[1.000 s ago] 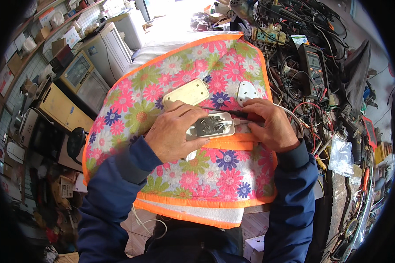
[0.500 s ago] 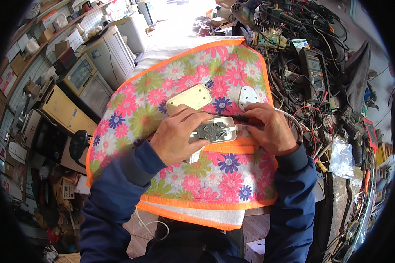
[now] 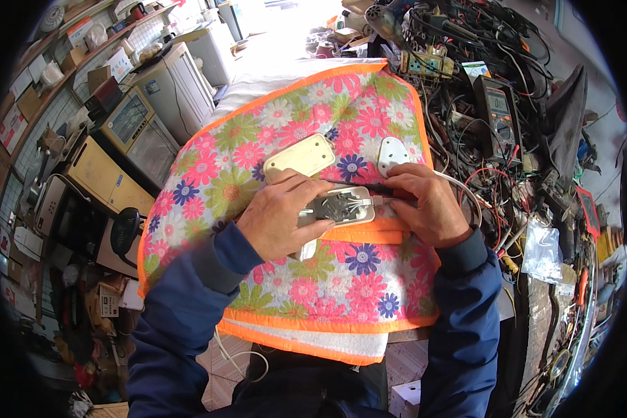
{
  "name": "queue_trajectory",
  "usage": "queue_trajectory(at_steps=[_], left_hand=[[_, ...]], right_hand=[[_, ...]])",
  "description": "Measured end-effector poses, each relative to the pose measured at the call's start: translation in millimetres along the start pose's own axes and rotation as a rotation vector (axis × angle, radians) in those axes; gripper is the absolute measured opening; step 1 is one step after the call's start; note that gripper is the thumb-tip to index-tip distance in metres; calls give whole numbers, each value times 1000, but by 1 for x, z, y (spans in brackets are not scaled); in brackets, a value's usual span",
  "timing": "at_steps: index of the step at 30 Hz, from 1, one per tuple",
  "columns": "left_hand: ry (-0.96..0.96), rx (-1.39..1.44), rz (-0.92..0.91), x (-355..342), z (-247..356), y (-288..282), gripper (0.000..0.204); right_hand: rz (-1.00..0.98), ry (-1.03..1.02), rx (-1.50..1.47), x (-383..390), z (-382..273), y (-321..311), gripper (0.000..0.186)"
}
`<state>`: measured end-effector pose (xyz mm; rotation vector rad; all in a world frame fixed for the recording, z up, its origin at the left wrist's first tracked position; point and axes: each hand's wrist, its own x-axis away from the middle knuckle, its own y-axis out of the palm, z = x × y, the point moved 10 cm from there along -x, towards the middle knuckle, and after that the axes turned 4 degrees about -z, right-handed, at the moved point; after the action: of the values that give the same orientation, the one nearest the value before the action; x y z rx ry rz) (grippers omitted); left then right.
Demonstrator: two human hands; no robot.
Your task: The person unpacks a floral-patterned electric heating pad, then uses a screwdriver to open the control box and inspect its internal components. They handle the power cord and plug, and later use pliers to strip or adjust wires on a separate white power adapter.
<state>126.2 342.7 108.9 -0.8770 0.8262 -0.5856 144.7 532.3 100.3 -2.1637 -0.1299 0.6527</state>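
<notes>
Left hand [image 3: 275, 214] grips open off-white casing [image 3: 368, 214], nearer than cream cover [image 3: 299, 159], over floral cloth [image 3: 306, 289]; dark insert [image 3: 334, 207], wires [image 3: 358, 204] inside, left end hidden. Right hand [image 3: 430, 207] holds slender dark rod [image 3: 377, 187], right end hidden.

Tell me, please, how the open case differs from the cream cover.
The open case is held in the left hand; the cream cover lies on the floral cloth. The case shows dark parts and wires, the cover small dark spots. The case looks whiter, the cover yellower. Both are long with rounded corners.

Pale housing [image 3: 356, 219] partly hidden
</notes>
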Motion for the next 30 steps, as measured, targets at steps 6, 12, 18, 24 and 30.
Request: queue_trajectory(at_steps=[6,12,18,24,30], left_hand=[[-9,32,-5,0,-3,2,53],[-19,34,-11,1,-6,3,53],[-40,33,3,1,-8,3,56],[-60,64,8,2,-11,3,53],[-46,63,-4,1,-12,3,40]], right_hand=[[29,-34,-35,1,-3,2,30],[27,-110,19,-1,-19,7,28],[26,-177,67,-2,-18,11,25],[59,-119,49,-3,-21,8,20],[158,-103,50,-4,-23,4,15]])
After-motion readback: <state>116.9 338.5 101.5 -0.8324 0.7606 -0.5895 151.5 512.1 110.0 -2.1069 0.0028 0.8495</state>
